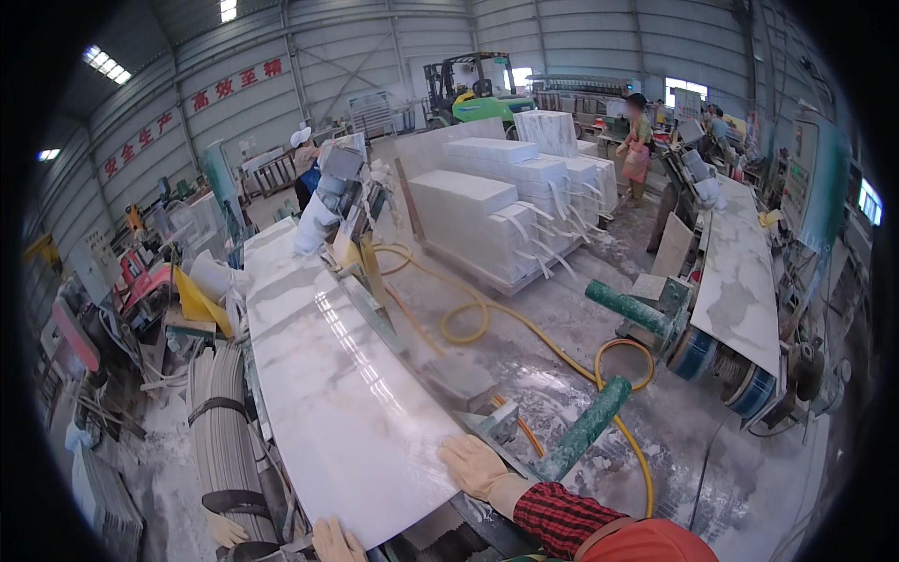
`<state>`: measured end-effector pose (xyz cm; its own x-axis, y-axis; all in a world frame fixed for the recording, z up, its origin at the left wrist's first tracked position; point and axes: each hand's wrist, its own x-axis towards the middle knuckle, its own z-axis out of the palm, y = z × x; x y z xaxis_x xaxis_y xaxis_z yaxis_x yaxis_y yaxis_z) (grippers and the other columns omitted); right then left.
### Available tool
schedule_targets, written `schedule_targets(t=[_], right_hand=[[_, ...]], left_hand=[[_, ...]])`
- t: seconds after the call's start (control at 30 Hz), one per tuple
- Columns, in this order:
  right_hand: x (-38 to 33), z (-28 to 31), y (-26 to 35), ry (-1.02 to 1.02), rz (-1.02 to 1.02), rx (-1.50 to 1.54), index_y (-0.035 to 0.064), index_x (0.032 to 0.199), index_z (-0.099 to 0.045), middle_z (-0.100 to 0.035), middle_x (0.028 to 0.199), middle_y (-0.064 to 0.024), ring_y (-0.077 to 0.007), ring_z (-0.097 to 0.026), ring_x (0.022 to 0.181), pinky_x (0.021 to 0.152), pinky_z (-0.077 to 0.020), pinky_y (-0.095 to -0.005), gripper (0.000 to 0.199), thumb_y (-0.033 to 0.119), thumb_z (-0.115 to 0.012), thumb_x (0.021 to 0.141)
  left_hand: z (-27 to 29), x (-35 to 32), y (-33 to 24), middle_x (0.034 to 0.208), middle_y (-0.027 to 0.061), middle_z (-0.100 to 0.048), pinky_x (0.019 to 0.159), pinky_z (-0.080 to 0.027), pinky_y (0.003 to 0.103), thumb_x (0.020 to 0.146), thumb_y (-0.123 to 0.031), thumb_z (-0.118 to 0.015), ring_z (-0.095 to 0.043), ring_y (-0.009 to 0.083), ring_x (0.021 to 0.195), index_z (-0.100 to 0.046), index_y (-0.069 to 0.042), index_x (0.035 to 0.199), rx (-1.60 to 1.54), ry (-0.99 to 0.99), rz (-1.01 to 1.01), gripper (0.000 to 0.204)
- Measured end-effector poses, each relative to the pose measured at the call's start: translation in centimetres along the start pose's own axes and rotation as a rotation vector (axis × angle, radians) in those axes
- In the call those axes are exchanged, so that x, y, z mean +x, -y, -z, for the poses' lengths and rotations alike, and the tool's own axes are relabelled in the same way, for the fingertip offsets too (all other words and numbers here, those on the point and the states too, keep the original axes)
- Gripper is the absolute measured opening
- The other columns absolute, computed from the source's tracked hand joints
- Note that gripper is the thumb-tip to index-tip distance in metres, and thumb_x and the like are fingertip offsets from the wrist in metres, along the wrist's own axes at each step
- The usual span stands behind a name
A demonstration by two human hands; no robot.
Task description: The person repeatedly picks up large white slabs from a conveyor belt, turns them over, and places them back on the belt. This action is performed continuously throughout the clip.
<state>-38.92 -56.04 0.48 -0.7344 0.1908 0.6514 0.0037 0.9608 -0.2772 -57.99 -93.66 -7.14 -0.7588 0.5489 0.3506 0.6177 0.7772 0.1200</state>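
Observation:
A long polished white marble slab [351,403] with grey veins stretches away from me on a machine bed. My right hand [476,465], in a cream work glove, lies on its near right corner with the fingers stretched out. At the bottom edge of the picture, my left hand [335,541] shows only in part, gloved, fingers pointing up beside the slab's near left corner. Below the slab's front edge, dark rollers are partly visible. Another pale glove [225,529] sits by a strapped bundle; whether a hand is in it I cannot tell.
To the left stands the bundle of grey strips [225,426]. A yellow hose [538,339] loops over the wet floor, near green rollers [590,426]. Stacked white stone blocks [464,197], a green forklift [482,105] and a second slab line [735,272] lie beyond. Other people work farther off.

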Motion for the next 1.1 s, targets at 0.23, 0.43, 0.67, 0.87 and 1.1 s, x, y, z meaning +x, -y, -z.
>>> schedule_targets(t=[0.23, 0.43, 0.67, 0.87, 1.1], right_hand=[[-0.4, 0.0, 0.0, 0.008, 0.007, -0.011, 0.0064, 0.120, -0.062, -0.062, 0.122, -0.0149, -0.0360, -0.062, 0.109, 0.096, -0.0489, -0.0450, 0.031, 0.008, -0.066, 0.090], [-0.3, 0.7, 0.4, -0.040, 0.032, -0.002, 0.0072, 0.119, -0.062, -0.063, 0.121, -0.0147, -0.0358, -0.063, 0.109, 0.096, -0.0494, -0.0452, 0.030, 0.008, -0.066, 0.089], [-0.9, 0.9, 0.7, 0.056, -0.026, -0.006, 0.0083, 0.122, -0.063, -0.064, 0.126, -0.0137, -0.0340, -0.062, 0.120, 0.107, -0.0479, -0.0449, 0.030, 0.013, -0.061, 0.093], [-0.7, 1.4, 0.9, 0.001, 0.002, 0.021, 0.0086, 0.118, -0.062, -0.064, 0.121, -0.0146, -0.0353, -0.063, 0.112, 0.100, -0.0495, -0.0452, 0.028, 0.008, -0.064, 0.090], [-1.0, 1.3, 0.9, -0.075, 0.027, 0.039, 0.0090, 0.113, -0.061, -0.061, 0.111, -0.0132, -0.0353, -0.063, 0.103, 0.092, -0.0497, -0.0453, 0.024, 0.006, -0.065, 0.089]], left_hand=[[0.8, -0.3, -0.9, 0.159, 0.0263, -0.059, 0.127, -0.036, 0.056, 0.111, -0.033, -0.058, -0.050, 0.0452, 0.151, -0.064, -0.011, 0.154, -0.017, -0.026, 0.007, 0.050], [0.7, -0.9, -1.0, 0.158, 0.0272, -0.059, 0.127, -0.037, 0.057, 0.110, -0.034, -0.059, -0.052, 0.0465, 0.149, -0.065, -0.010, 0.152, -0.029, -0.052, 0.015, 0.049], [1.1, -1.1, -1.3, 0.153, 0.0284, -0.063, 0.124, -0.039, 0.058, 0.109, -0.033, -0.061, -0.055, 0.0483, 0.144, -0.069, -0.007, 0.147, -0.048, -0.105, -0.018, 0.047], [0.6, -1.2, -0.9, 0.149, 0.0291, -0.065, 0.120, -0.042, 0.061, 0.107, -0.032, -0.064, -0.058, 0.0499, 0.140, -0.070, -0.006, 0.145, -0.053, -0.141, -0.042, 0.046], [0.3, -1.7, -1.0, 0.152, 0.0288, -0.062, 0.122, -0.040, 0.060, 0.107, -0.030, -0.064, -0.055, 0.0493, 0.143, -0.069, -0.006, 0.145, -0.041, -0.082, -0.011, 0.045]])
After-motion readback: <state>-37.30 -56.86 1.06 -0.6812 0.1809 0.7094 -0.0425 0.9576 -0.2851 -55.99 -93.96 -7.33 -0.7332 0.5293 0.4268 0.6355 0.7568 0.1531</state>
